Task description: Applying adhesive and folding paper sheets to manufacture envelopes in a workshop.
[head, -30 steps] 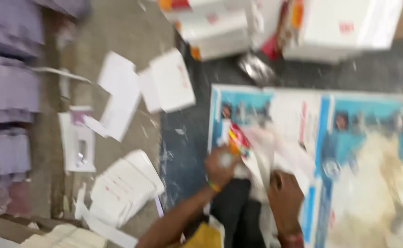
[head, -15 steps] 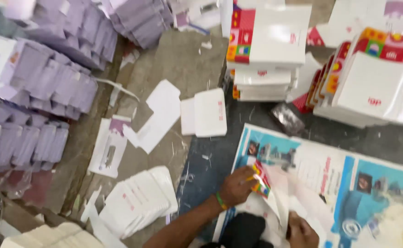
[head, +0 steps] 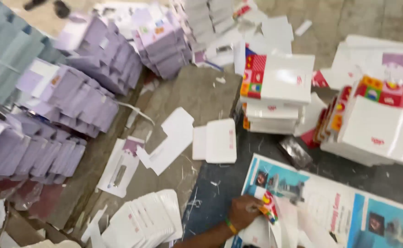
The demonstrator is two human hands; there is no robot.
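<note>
- The left hand (head: 243, 212) grips the edge of a flat white carton blank (head: 271, 219) with a red, yellow and green printed strip; fingers are curled round that coloured edge, low in the head view.
- The blank lies on a large printed sheet (head: 330, 206), blue and white, spread directly under and to the right of the hand.
- A green and yellow band (head: 230, 226) circles the wrist just behind the hand.
- The right hand is out of view.
- Just left of the hand, a fanned pile of white flat blanks (head: 141, 222) rests on the floor (head: 201, 92).
- Beyond the hand, a single folded white blank (head: 215, 141) lies near the sheet's upper left corner.
- Further beyond, a stack of white cartons with coloured edges (head: 275, 92) stands; a second, leaning stack (head: 376, 124) sits well to the right.
- Far to the left and beyond, rows of lilac folded cartons (head: 68, 101) are piled up.
</note>
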